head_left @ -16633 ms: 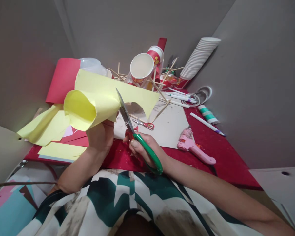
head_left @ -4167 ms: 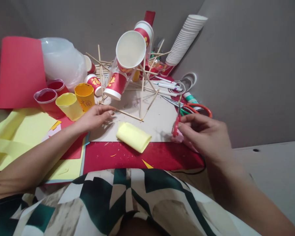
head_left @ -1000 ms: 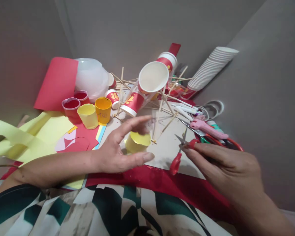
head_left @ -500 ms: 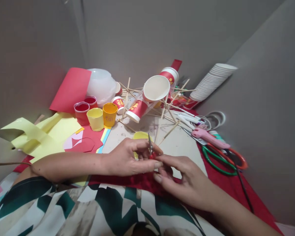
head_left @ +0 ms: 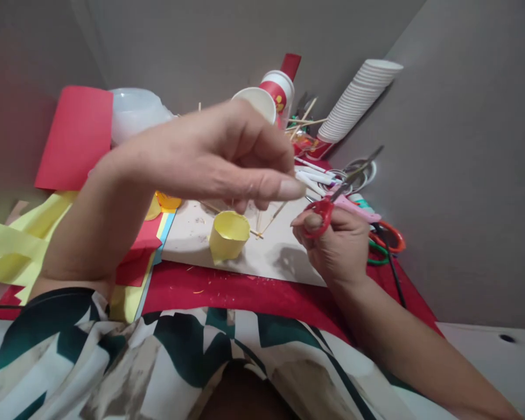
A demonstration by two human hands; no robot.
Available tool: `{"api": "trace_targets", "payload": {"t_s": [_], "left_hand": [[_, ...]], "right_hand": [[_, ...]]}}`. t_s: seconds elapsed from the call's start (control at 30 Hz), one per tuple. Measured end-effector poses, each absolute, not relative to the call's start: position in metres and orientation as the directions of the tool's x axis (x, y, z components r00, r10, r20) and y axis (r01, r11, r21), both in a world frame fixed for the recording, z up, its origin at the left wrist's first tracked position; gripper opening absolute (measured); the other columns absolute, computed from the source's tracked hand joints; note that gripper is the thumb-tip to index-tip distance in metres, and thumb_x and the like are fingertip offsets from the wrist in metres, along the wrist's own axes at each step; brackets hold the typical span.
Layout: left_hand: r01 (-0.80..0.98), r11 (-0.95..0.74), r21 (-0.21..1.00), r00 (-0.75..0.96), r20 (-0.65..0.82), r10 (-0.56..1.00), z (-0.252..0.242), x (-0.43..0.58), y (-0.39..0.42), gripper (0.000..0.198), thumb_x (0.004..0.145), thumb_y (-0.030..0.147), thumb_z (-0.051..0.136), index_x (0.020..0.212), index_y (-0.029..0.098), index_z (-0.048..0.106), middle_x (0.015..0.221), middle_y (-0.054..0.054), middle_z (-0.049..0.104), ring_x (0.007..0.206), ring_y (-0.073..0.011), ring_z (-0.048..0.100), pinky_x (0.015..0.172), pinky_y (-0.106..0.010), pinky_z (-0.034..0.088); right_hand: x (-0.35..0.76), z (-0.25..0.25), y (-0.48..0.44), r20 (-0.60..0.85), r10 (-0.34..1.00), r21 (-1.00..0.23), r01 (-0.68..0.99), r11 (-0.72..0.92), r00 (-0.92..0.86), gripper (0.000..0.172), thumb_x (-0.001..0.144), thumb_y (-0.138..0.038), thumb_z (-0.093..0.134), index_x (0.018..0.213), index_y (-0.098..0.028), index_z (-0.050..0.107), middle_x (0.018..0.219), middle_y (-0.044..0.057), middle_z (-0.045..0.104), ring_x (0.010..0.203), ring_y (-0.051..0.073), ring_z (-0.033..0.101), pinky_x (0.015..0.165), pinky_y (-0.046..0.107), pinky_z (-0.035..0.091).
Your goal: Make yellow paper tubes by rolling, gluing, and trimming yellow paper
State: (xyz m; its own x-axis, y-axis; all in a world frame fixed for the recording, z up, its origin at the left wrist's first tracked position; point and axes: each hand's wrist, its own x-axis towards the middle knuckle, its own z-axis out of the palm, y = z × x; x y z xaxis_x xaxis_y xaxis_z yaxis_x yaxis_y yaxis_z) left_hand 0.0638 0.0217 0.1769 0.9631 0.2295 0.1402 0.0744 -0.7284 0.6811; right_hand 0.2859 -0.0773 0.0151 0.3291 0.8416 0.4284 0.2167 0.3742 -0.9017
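Observation:
Small scissors with red handles are in my right hand, its fingers closed round the loops and the blades pointing up and to the right. My left hand is raised over the middle of the table, thumb stretched out and the other fingers loosely bent, with nothing visible in it. Below it, a yellow paper cup stands on the white board. Thin wooden sticks show under the left hand. Behind it, a white paper cup is partly hidden.
A tall stack of white paper cups leans at the back right. Larger scissors with orange handles and a pink-handled tool lie at right. Yellow paper, red card and a clear plastic bowl are at left.
My left hand has left the scissors and risen, uncovering the yellow paper cup. My right hand has carried the scissors up and to the right. The view has shifted.

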Motion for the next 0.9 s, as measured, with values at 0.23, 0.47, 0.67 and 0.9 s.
{"api": "trace_targets", "payload": {"t_s": [0.23, 0.47, 0.67, 0.9], "left_hand": [[0.152, -0.796, 0.586, 0.975, 0.046, 0.22, 0.141, 0.06, 0.026, 0.025, 0.086, 0.036, 0.07, 0.102, 0.018, 0.074, 0.084, -0.001, 0.074, 0.063, -0.0116, 0.065, 0.055, -0.021, 0.047], [0.235, -0.858, 0.458, 0.966, -0.014, 0.257, 0.098, 0.042, 0.013, 0.022, 0.087, 0.028, 0.066, 0.106, 0.019, 0.07, 0.092, -0.005, 0.074, 0.068, -0.0143, 0.065, 0.06, -0.023, 0.042], [0.204, -0.862, 0.464, 0.965, 0.054, 0.257, 0.072, 0.052, 0.008, 0.025, 0.096, 0.03, 0.051, 0.088, 0.017, 0.07, 0.083, -0.006, 0.073, 0.069, -0.0134, 0.064, 0.062, -0.023, 0.041], [0.166, -0.813, 0.558, 0.948, 0.138, 0.288, 0.064, 0.052, 0.013, 0.017, 0.093, 0.025, 0.055, 0.086, 0.016, 0.068, 0.077, -0.005, 0.07, 0.065, -0.0122, 0.061, 0.062, -0.022, 0.043]], "right_hand": [[0.284, 0.002, -0.074, 0.373, 0.864, -0.926, 0.194, 0.324, 0.338, 0.039, 0.079, -0.058, 0.072, 0.069, -0.021, 0.071, 0.052, -0.003, 0.054, 0.041, 0.01, 0.043, 0.039, 0.025, 0.033], [0.272, 0.014, -0.075, 0.402, 0.858, -0.914, 0.2, 0.354, 0.319, 0.037, 0.076, -0.054, 0.077, 0.062, -0.021, 0.068, 0.052, -0.003, 0.054, 0.04, 0.008, 0.042, 0.039, 0.024, 0.035], [0.264, 0.019, -0.077, 0.4, 0.877, -0.902, 0.283, 0.325, 0.267, 0.03, 0.077, -0.048, 0.077, 0.064, -0.021, 0.069, 0.056, -0.003, 0.06, 0.041, 0.007, 0.045, 0.042, 0.023, 0.042], [0.268, 0.013, -0.078, 0.49, 0.852, -0.824, 0.416, 0.385, 0.182, 0.016, 0.082, -0.037, 0.073, 0.074, -0.023, 0.074, 0.062, -0.001, 0.068, 0.054, 0.012, 0.061, 0.054, 0.024, 0.051]]}}
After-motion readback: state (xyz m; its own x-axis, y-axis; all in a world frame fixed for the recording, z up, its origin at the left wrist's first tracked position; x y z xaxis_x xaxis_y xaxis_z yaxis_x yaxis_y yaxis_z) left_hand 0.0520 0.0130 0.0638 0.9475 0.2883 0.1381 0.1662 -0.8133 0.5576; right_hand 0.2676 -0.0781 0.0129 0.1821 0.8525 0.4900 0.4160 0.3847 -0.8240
